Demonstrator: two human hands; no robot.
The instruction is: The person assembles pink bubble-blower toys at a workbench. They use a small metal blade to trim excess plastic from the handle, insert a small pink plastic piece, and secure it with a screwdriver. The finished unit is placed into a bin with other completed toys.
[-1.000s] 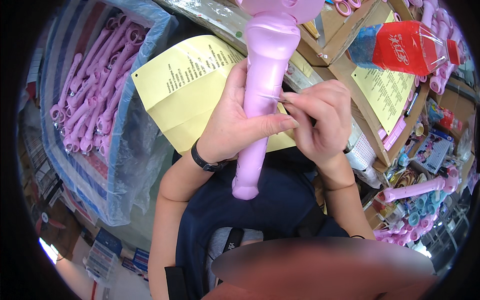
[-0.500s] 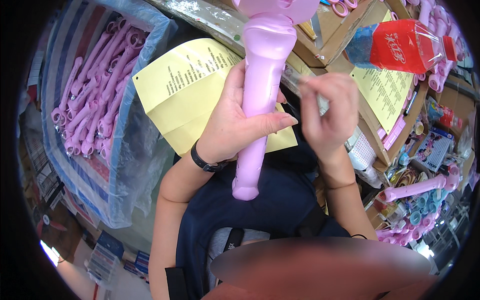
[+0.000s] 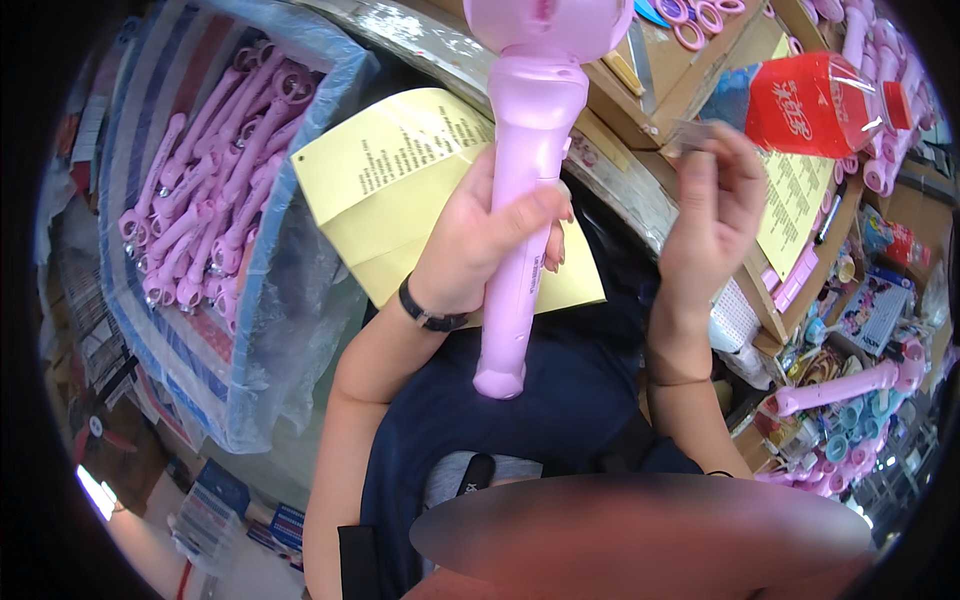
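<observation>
My left hand point(image 3: 462, 245) is wrapped round the handle of a pink plastic wand point(image 3: 538, 110). The wand stands lengthwise before me, its round head cut off by the upper edge of the picture. Small dark marks run down the handle's side. To the right of it, my right hand point(image 3: 712, 225) is raised, pinching a small clear piece point(image 3: 690, 134), like film or a sticker, between thumb and fingers. Behind the left hand lies a creased yellow printed sheet point(image 3: 385, 160).
On the left stands a striped bag point(image 3: 170, 75) full of pink wand parts point(image 3: 215, 165). A red-labelled bottle point(image 3: 800, 105) lies on the right over another yellow sheet point(image 3: 795, 215). Pink rings point(image 3: 690, 35) sit in a cardboard tray at the top; cluttered boxes fill the right side.
My right hand has moved right, away from the wand, and the small clear piece now shows at its fingertips. The wand has turned slightly in my left hand, showing marks on its handle.
</observation>
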